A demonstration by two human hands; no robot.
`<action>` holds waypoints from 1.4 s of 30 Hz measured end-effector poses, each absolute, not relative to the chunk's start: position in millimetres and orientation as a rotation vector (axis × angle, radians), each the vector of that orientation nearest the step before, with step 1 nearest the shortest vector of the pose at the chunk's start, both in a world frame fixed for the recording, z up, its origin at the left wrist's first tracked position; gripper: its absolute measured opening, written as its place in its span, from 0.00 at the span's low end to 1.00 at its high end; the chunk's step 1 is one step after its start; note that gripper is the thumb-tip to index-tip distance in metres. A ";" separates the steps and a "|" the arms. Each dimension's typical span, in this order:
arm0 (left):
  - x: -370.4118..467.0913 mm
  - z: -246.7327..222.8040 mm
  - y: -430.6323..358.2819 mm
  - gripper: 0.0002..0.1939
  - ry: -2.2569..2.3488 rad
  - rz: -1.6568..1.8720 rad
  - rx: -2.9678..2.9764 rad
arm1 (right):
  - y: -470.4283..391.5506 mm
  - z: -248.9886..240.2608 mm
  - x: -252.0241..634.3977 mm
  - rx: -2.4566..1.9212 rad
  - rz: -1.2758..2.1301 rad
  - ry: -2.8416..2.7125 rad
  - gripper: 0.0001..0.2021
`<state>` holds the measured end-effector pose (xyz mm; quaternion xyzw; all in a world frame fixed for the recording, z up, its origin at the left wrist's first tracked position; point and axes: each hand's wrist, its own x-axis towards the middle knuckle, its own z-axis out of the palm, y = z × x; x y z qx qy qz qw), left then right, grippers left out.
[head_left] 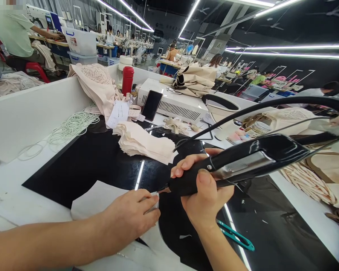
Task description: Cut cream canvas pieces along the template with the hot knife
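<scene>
My right hand (205, 192) wraps round the dark grip of a black corded hand tool (237, 158), which has a long silver lever and a narrow copper-coloured tip pointing left. Close against that tip, the closed fingers of my left hand (130, 216) pinch a small whitish piece (156, 199); its kind is mostly hidden. Below my left hand, a white sheet (93, 197) lies partly over the black mat (101, 162). A stack of cream fabric pieces (144, 141) rests just beyond my hands. Teal thread snips (237, 237) lie beside my right wrist.
A black cable (260, 103) arches over the table's right side. Behind the stack are a phone (151, 105), a white vented box (172, 101) and a red bottle (127, 81). Green cord (73, 126) lies coiled at left. A person (14, 34) sits at the far left.
</scene>
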<state>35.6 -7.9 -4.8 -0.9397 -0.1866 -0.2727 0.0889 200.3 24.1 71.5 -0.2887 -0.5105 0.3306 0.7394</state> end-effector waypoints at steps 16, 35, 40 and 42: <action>36.2 -10.6 -8.1 0.07 -0.540 -0.778 -2.789 | 21.9 73.1 193.8 -0.617 0.770 -1.114 0.20; 29.4 0.6 -5.6 0.06 -0.638 -0.766 -2.800 | 21.6 80.8 197.0 -0.625 0.732 -1.091 0.19; 14.7 7.7 10.7 0.06 -0.845 -0.653 -2.764 | 8.5 94.4 212.9 -0.723 0.670 -1.066 0.18; 12.1 9.0 14.3 0.07 -0.857 -0.697 -2.709 | 0.9 95.3 218.4 -0.745 0.653 -1.069 0.18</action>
